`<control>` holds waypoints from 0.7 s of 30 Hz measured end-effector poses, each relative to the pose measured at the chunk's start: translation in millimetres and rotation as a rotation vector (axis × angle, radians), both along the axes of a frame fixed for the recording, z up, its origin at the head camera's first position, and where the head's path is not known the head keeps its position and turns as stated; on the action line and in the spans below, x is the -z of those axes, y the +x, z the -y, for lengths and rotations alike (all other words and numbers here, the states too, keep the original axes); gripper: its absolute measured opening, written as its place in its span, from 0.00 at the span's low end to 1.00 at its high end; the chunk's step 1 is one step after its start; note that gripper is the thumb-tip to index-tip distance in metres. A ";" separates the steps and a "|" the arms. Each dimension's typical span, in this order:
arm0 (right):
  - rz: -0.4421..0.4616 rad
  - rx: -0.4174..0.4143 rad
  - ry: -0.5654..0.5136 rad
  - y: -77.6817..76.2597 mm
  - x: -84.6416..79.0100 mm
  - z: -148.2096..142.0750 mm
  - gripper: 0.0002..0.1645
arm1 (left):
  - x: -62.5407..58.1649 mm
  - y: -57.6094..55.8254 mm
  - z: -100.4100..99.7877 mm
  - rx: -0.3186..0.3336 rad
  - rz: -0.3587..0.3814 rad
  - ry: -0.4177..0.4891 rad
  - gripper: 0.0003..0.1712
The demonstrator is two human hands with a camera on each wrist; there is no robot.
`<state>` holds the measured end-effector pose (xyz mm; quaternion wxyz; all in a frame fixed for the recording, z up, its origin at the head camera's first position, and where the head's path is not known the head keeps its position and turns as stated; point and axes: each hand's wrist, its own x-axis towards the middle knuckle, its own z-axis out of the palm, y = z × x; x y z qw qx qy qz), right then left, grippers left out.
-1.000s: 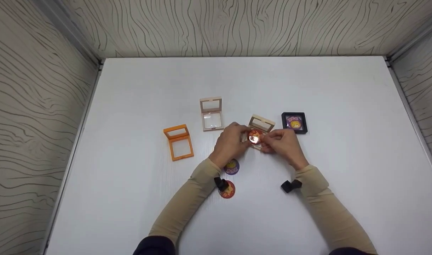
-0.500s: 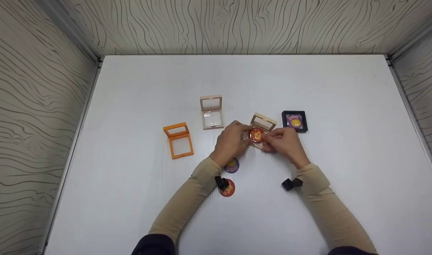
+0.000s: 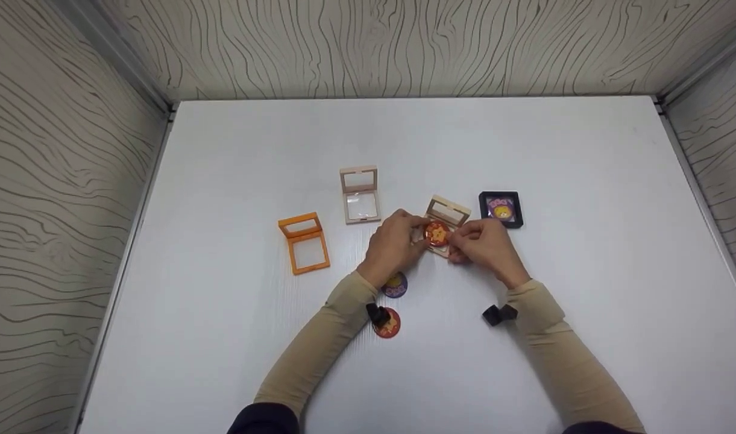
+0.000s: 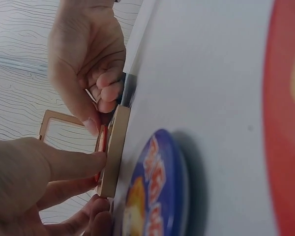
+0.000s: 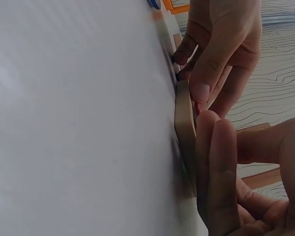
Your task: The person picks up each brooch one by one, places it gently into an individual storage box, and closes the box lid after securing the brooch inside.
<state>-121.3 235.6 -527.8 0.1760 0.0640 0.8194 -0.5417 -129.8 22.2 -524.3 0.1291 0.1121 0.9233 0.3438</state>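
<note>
A round red badge (image 3: 436,233) with a yellow star-like figure lies over the base of an opened cream hinged display case (image 3: 449,210). My left hand (image 3: 395,244) holds the badge's left edge between thumb and fingers. From the other side my right hand (image 3: 488,247) pinches the right edge with its fingertips. In the left wrist view the red badge (image 4: 102,140) is seen edge-on, just over the case's thick rim (image 4: 118,147). Fingers cover much of the case in the right wrist view. Beside my left wrist lie a purple badge (image 3: 395,286) and another red badge (image 3: 388,323), partly covered.
An orange case (image 3: 308,270) stands opened at left, and a pale beige case (image 3: 363,220) stands opened farther back. To the right is a black case (image 3: 518,211) with a purple badge inside. All sit on a white table (image 3: 223,169) enclosed by wood-patterned panels.
The red badge has tilted slightly, so the bright glare on it is gone and its picture shows. Both hands stay nearly in place around it.
</note>
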 end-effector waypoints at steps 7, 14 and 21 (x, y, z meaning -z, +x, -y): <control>-0.079 -0.036 0.093 2.9 -13.1 -9.9 0.13 | -0.7 0.0 0.6 0.004 0.003 -0.003 0.22; -0.290 0.041 0.121 6.4 -25.1 -16.8 0.17 | -0.4 -0.5 2.1 0.015 0.002 0.006 0.26; -0.387 0.090 0.078 2.8 -24.3 -11.5 0.23 | 1.5 -0.3 5.5 0.008 0.028 0.059 0.40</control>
